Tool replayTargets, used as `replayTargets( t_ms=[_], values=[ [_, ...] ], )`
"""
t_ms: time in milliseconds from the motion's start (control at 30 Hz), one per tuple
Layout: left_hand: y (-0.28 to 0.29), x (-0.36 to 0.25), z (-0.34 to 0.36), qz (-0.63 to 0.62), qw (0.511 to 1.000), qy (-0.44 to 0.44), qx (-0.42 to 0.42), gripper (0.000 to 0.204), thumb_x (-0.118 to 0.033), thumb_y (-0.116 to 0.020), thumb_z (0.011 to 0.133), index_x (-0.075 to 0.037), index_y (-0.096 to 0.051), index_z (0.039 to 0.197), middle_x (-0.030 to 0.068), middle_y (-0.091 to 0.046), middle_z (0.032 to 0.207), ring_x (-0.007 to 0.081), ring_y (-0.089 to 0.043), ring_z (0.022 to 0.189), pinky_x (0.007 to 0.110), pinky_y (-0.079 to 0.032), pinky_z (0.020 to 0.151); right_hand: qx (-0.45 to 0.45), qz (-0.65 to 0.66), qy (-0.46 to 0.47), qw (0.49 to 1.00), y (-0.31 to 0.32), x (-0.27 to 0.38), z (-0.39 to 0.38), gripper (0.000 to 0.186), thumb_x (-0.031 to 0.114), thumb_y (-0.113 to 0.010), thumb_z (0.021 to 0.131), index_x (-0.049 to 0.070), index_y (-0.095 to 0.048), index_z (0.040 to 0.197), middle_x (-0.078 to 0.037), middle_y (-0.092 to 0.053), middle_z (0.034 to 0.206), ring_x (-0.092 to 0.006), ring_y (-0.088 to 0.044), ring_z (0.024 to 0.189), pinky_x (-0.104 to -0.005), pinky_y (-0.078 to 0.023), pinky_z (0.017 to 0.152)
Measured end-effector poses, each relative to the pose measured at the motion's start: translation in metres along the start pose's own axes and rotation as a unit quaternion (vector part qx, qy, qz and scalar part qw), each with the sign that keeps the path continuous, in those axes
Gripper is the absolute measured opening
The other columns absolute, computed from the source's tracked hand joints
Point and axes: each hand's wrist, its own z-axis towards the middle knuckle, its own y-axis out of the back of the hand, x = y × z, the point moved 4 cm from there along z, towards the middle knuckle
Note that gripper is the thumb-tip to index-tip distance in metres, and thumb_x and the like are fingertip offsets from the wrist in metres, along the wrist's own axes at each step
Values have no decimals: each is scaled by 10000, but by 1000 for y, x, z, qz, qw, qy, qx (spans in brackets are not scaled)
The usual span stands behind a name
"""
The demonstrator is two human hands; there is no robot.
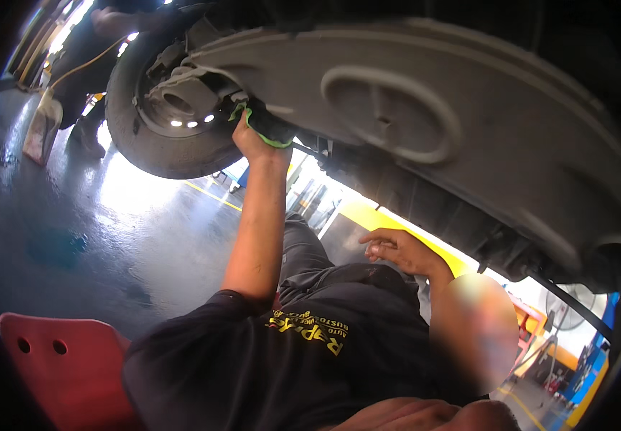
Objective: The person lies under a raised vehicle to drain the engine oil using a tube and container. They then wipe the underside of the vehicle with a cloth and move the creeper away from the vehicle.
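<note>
Counted two wearer's hands (one left hand (254, 142), one right hand (401, 253)), one green-edged dark item (272, 128), one tyre (129, 129), one oval recess (386, 116), one red seat back (73, 370) with two holes (59, 348), one shirt (231, 370), one fan (570, 307), and one other person (72, 82).

Wheel (170, 159) left of underbody panel (497, 136); chair (66, 370) at lower left; fan (569, 307) at lower right, farther back.

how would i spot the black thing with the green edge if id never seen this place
Start from the big tyre at upper left. Just right of it, at the end of the raised left arm, the left hand meets a black piece, cloth or glove, I cannot tell which. Its bright green edge sets it apart from the grey and dark parts around it.
</note>
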Motion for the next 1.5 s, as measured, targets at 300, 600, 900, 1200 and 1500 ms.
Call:
replayTargets(
  t_ms=[300, 600, 900, 1200, 1500],
  values=[
    [10, 1, 1, -1, 975, -10, 221, 273, -242, -471, 987, -68, -661, 1078, 134, -681, 1059, 312, -648, 1041, 500, -490, 978, 56, -100, 128, 985, -19, -48, 90, 352, 234, -585, 1016, 94, -596, 1339, -68, -700, 1061, -177, -654, 1024, -324, -482, 957],
    [34, -7, 27, 108, 940, -154, 284, 315, -187, -434, 1022, 1, -636, 1175, 162, -677, 1167, 317, -646, 1099, 460, -505, 1004, 76, -222, 277, 932, -25, -78, 156, 354, 311, -532, 1029, 127, -604, 1322, -131, -663, 1267, -302, -619, 1174, -407, -453, 1028],
    [53, -14, 58, 247, 852, -173, 428, 398, -215, -398, 1025, -38, -544, 1350, 176, -609, 1320, 313, -591, 1215, 495, -452, 1074, 114, -267, 489, 822, -35, -15, 198, 371, 321, -550, 1002, 98, -622, 1290, -157, -704, 1143, -287, -669, 1087, -417, -496, 974],
    [61, -34, 45, 429, 746, -282, 425, 355, -222, -501, 988, 14, -599, 1235, 154, -657, 1199, 253, -668, 1038, 397, -554, 910, 89, -204, 625, 749, -27, 80, 166, 304, 230, -616, 987, 82, -651, 1251, -144, -715, 1141, -217, -717, 963, -350, -560, 866],
    [93, -96, 60, 568, 738, 136, 338, 359, -158, -653, 889, 57, -613, 1173, 122, -689, 1073, 194, -680, 924, 294, -553, 797, 54, -190, 648, 736, -16, 105, 125, 302, 205, -621, 972, 62, -665, 1234, -151, -725, 1080, -234, -699, 1005, -366, -530, 908]
  ],
)
